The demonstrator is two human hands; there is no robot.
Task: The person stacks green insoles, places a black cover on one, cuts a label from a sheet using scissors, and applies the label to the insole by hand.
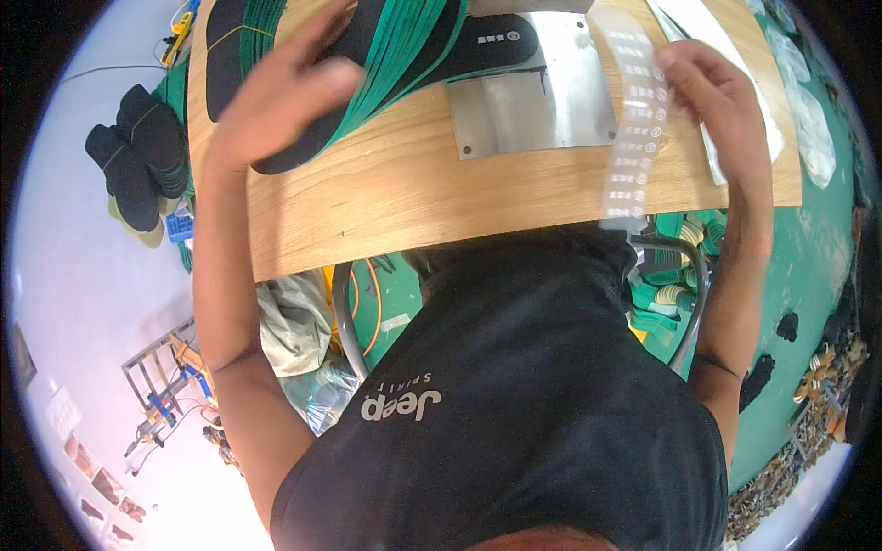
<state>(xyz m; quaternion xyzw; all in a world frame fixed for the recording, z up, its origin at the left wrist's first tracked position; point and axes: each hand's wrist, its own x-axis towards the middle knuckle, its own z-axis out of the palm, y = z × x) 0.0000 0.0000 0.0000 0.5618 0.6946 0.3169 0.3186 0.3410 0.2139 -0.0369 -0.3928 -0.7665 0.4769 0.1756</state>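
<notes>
so, insoles (395,55) under left hand (280,108), labels (634,119) beside right hand (715,90)

One bench (413,211) is carrying two insole stacks: one banded stack (223,55) and one fanned stack (404,46), whose layers are pressing too tightly for counting. One single insole (459,48) is lying partly over one metal plate (533,115), which is showing three dark dots (467,150). One label strip (634,138) is crossing the bench edge, its rows blurring beyond a sure count. Two bundles (129,170) are sitting beside the bench. Below, two curved tubes (695,266) and one orange cord (378,308) are showing.
</notes>
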